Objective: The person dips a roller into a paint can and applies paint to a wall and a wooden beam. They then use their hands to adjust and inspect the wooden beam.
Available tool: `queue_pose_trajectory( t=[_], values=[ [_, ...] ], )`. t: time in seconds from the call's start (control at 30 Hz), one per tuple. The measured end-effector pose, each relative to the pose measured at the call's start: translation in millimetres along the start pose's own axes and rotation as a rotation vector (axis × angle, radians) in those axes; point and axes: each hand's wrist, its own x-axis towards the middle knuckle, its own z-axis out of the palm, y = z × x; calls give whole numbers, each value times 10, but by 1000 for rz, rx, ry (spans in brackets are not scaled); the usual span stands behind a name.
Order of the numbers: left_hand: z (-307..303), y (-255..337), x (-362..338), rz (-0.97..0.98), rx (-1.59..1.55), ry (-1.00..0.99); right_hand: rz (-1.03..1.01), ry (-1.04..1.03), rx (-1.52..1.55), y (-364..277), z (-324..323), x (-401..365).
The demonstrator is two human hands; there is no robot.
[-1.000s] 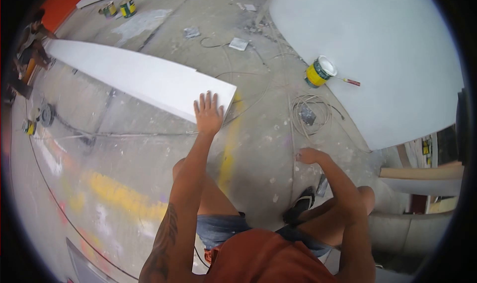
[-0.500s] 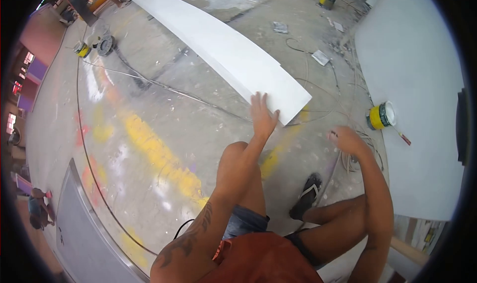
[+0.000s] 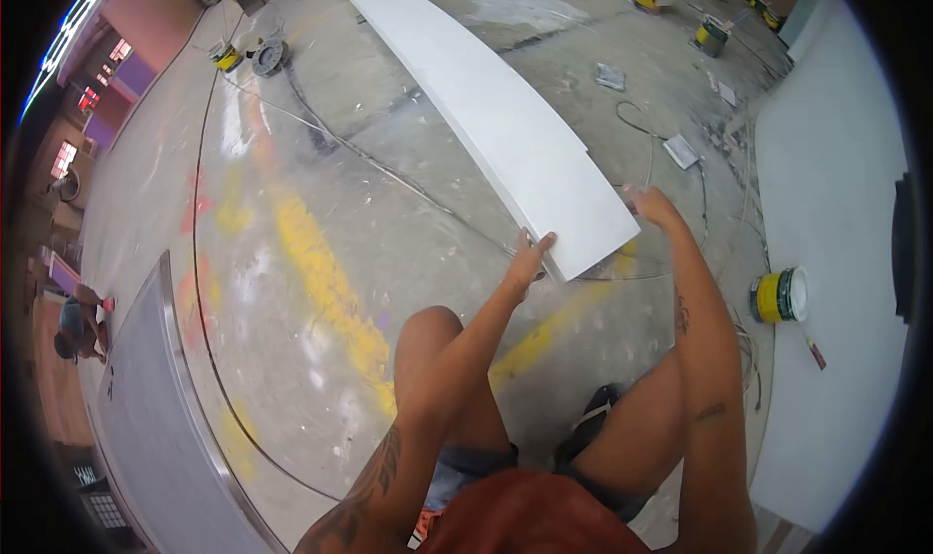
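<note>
A long white panel (image 3: 525, 131) with one curved side stretches away from me, its near end in front of my knees. My left hand (image 3: 529, 260) is closed on the panel's left edge near that end, thumb on top and the other fingers partly hidden below. At the opposite edge, my right hand (image 3: 653, 207) is held with its fingers curled together, the fingertips at or just beside the panel. Whatever may be between those fingers is too small to make out.
A yellow-banded paint bucket (image 3: 777, 295) with a brush (image 3: 815, 354) stands right, beside a large pale panel (image 3: 836, 214). Cables (image 3: 389, 170) cross the floor. A grey framed board (image 3: 160, 398) lies left, near a crouching person (image 3: 80, 326). More buckets (image 3: 712, 37) stand farther off.
My left hand has gone from lying spread on the panel's top to gripping its left edge. My right hand has moved forward to the panel's right edge. The view has shifted.
</note>
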Motion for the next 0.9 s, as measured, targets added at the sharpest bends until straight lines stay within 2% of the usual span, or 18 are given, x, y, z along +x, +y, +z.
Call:
queue_pose_trajectory(
  t=[0.07, 0.17, 0.27, 0.37, 0.43, 0.5, 0.57, 0.77, 0.9],
  values=[
    [-5, 10, -33, 25, -16, 1, 96, -200, 205, -95, 73, 53],
    [-38, -83, -47, 45, -47, 24, 64, -301, 248, -459, 27, -105],
    [-73, -151, 21, 78, -82, 76, 81, -326, 272, -556, 119, -115],
    [-145, -90, -30, 87, -134, 85, 55, -250, 177, -688, 248, -178],
    [-236, -11, -94, -11, -170, 92, 7, -222, 97, -842, 273, -273],
    [-256, -20, -178, -30, -172, 87, -30, -204, 22, -995, 251, -396],
    [-327, -87, -137, 33, -273, 20, -118, -180, -192, -1186, 174, -508],
    [-270, 164, -375, 105, -349, -49, -145, 39, -174, -1558, -131, -876],
    [-346, 336, -601, 102, -312, -7, -168, 6, -128, -1837, -261, -1060]
  ],
)
